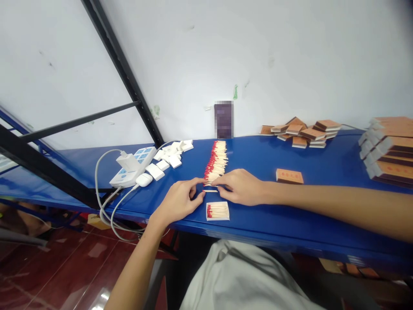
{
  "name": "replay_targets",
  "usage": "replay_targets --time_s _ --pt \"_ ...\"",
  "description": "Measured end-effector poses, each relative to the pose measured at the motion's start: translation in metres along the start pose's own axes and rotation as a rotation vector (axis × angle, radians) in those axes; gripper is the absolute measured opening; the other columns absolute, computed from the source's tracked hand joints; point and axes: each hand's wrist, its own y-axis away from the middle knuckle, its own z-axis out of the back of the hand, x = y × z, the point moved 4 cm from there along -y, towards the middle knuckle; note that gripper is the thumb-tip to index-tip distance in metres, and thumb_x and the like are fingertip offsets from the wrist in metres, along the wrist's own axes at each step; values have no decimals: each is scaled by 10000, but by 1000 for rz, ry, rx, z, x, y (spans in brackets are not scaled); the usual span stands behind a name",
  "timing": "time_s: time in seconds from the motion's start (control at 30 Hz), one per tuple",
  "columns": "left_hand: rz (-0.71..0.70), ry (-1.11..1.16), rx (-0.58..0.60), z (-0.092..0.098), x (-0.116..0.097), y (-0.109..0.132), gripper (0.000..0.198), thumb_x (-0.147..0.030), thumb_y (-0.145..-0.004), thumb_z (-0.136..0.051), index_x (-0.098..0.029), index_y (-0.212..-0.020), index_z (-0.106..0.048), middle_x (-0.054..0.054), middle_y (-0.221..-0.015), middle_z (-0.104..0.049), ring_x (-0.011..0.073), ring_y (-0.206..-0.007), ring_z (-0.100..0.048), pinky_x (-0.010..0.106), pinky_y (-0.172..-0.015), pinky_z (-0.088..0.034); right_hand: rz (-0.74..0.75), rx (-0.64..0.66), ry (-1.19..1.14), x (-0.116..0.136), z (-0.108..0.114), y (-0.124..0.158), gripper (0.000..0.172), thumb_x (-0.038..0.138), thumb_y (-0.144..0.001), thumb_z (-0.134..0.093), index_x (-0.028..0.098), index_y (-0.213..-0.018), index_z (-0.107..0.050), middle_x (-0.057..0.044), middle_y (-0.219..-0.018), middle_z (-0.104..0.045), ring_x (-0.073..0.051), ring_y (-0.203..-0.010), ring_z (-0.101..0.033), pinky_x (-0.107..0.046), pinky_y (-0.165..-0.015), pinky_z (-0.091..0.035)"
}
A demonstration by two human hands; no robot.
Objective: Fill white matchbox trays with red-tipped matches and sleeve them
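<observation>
A long row of red-headed matches (217, 161) runs along the blue table toward the wall, heads to the left. My left hand (182, 199) rests at the near end of this row, its thumb and index finger apart at the head side. Opposite it, my right hand (241, 187) reaches in with thumb and index finger spread at the bare stick ends. Between the two thumbs lies a single match (211, 191), apart from the row. Just below, a white matchbox tray (218, 218) holds several matches with their heads to the left.
White empty-looking trays (165, 164) lie left, beside a power strip (124, 177) with cables. A closed matchbox (289, 176) is right of the row. Matchbox sleeves (312, 134) are heaped behind, and stacked matchboxes (392, 148) stand far right. A black metal post (121, 64) slants at left.
</observation>
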Motion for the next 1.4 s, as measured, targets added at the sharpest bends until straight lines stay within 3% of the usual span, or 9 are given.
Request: replay_targets --time_s 0.2,0.67,1.1,1.4 --pt "-23 -21 -7 0 -2 0 371 -198 -854 -563 -237 -1216 -633 -72 -611 -490 111 -551 -488 238 -598 -345 37 16 -41 1 1 0 332 207 -898 -490 205 -1125 -732 -59 -1024 -770 -185 -837 -705 -264 -719 -452" --pt "-51 -86 -12 1 -3 0 357 -206 -860 -558 -250 -1193 -679 -47 -653 -549 127 -612 -526 242 -629 -358 100 7 -71 1 0 0 316 192 -901 -497 215 -1111 -732 -45 -971 -771 -165 -801 -689 -247 -692 -426" --pt "-43 -34 -54 4 -5 0 332 -149 -849 -546 -193 -1120 -732 -30 -617 -580 119 -553 -509 240 -613 -379 -31 -6 49 1 2 1 288 225 -912 -482 203 -997 -756 -48 -893 -771 -170 -744 -675 -263 -654 -387" --pt "-32 -28 -71 4 -3 1 304 -160 -852 -545 -183 -1086 -738 -24 -633 -587 117 -563 -518 239 -609 -383 -86 -34 93 -2 1 2 315 248 -909 -486 224 -1064 -758 -38 -914 -781 -186 -767 -698 -272 -667 -410"
